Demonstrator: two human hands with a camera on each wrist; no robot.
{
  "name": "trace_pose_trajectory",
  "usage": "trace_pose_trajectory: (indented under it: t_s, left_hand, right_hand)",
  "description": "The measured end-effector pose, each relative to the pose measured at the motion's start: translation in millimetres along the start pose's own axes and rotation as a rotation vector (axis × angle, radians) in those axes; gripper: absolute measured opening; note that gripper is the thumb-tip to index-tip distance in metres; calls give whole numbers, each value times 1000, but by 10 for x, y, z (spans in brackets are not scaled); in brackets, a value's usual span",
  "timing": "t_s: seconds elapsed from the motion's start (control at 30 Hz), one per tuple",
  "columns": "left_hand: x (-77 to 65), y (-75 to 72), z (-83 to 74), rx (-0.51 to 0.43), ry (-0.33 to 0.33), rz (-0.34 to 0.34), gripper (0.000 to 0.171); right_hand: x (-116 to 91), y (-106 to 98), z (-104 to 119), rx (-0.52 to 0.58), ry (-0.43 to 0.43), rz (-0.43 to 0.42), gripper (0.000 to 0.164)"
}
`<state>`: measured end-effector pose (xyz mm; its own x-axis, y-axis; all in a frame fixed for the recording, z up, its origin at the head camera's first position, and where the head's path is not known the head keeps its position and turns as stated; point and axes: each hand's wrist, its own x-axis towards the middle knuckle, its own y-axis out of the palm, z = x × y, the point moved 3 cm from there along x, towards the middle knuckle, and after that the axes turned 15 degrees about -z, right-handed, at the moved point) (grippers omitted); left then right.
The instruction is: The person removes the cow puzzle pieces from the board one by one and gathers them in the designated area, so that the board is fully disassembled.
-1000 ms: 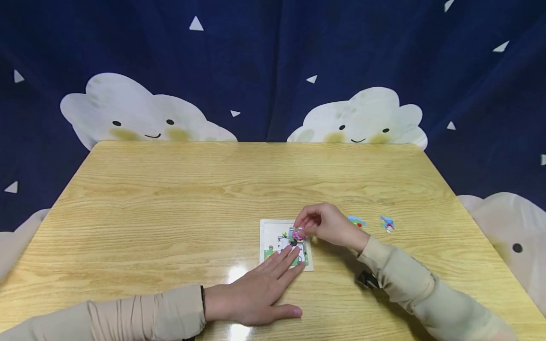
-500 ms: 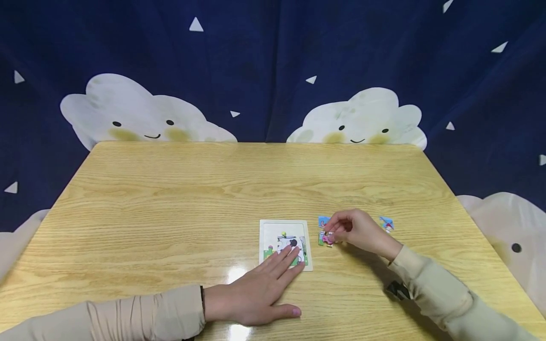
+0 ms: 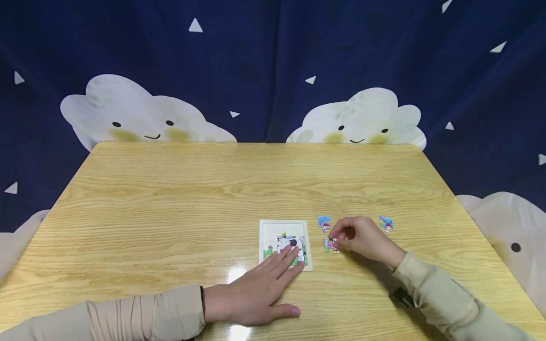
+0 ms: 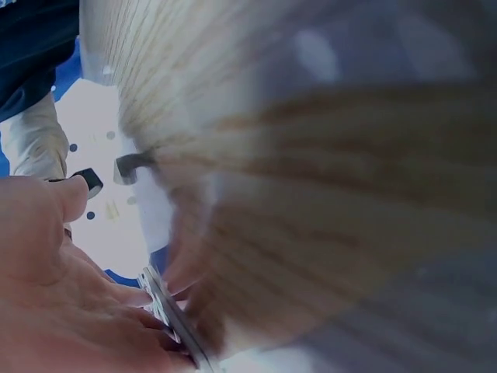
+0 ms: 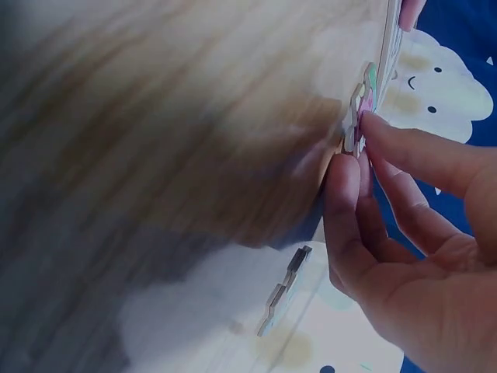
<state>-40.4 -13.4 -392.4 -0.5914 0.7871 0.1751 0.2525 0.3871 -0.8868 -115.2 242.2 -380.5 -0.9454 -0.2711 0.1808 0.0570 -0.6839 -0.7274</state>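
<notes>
My left hand (image 3: 266,291) lies flat with straight fingers over the lower part of a pale square puzzle board (image 3: 283,225), covering some of its picture. Several fitted pieces show there, with a white and black figure (image 3: 292,243). To the right of the board, my right hand (image 3: 367,239) pinches a pink and green puzzle piece (image 3: 329,245) at the table surface, fingers partly hiding it. The right wrist view shows thumb and fingertip on that piece (image 5: 370,81). In the left wrist view the board's edge (image 4: 175,315) runs along the left fingers.
A blue puzzle piece with red (image 3: 324,223) lies just above the held one. Another blue piece (image 3: 386,224) lies farther right, beyond the right hand. The wooden table (image 3: 170,189) ends at a dark blue curtain (image 3: 256,57) with printed clouds.
My right hand has carried the pink piece from above the board's upper right to the table on the right, then slightly farther right and nearer. The left hand stays still.
</notes>
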Motion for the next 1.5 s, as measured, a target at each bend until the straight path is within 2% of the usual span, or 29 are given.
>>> trace_pose_trajectory:
  t_s: [0.3, 0.5, 0.73, 1.03, 1.27, 1.5]
  left_hand:
    - [-3, -8, 6, -19, 10, -3, 78]
    - [6, -25, 3, -38, 5, -2, 77]
    - [-6, -19, 10, -28, 11, -15, 77]
    - [7, -15, -15, -20, 29, -15, 76]
    - [119, 15, -79, -55, 33, 13, 75]
    - [206, 47, -104, -13, 23, 14, 75]
  right_hand:
    - [-9, -8, 31, -14, -9, -2, 21]
    - [17, -29, 59, 16, -15, -11, 19]
    - [127, 12, 251, 28, -60, 7, 15]
    - [302, 205, 483, 83, -91, 46, 10]
    - [418, 393, 580, 119, -93, 92, 11]
    - [492, 545, 627, 125, -82, 114, 10]
